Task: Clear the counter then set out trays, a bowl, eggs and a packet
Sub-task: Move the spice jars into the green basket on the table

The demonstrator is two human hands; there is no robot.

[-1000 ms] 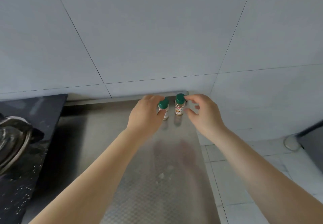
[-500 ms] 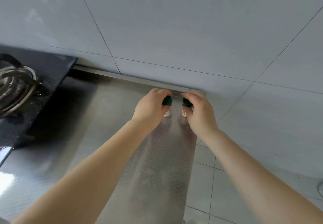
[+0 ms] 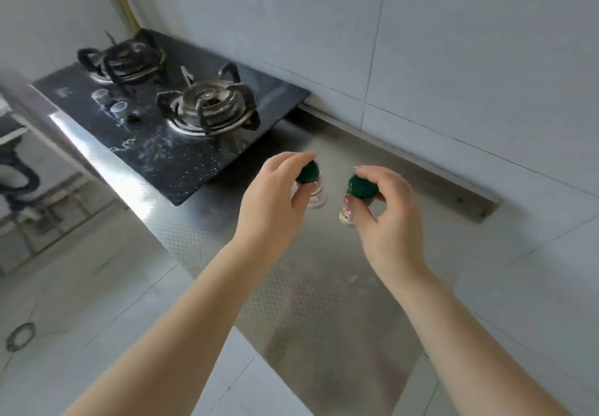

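Two small seasoning bottles with green caps hang above the steel counter (image 3: 324,286). My left hand (image 3: 272,201) pinches the left bottle (image 3: 311,179) by its cap, fingers curled round the top. My right hand (image 3: 389,217) grips the right bottle (image 3: 356,195) the same way, its label showing below the cap. Both bottles are lifted off the counter and held apart from each other.
A black two-burner gas stove (image 3: 181,114) sits at the left of the counter. A tiled wall (image 3: 421,42) runs behind, with a metal lip (image 3: 421,169) along the counter's back edge. Tiled floor (image 3: 81,302) lies below the counter's front edge.
Both hands have lifted the bottles from the back corner of the counter and brought them toward me, further apart. The view has swung so the stove shows.
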